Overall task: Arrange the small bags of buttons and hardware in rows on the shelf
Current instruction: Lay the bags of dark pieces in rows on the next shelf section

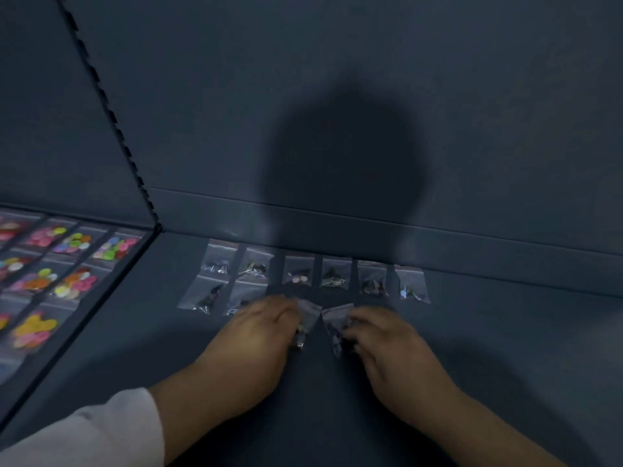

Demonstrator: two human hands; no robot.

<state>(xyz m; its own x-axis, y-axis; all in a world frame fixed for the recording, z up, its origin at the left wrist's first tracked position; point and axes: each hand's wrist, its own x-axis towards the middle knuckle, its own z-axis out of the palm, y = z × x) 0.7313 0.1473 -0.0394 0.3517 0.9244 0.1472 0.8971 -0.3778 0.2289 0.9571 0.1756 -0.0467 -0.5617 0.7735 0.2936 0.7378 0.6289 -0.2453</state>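
Shelf (505, 332); back row, six bags (298, 271)

two hands, each holding a small bag, at a dark shelf (505, 348)
the left hand (256, 332) pinches the left bag (308, 313) and the right hand (387, 342) grips the right bag (337, 323), their tops apart. behind, a back row (333, 274) of six bags lines the rear lip; two more bags (205, 296) lie at left. bright button bags (74, 244) fill the neighbouring section.
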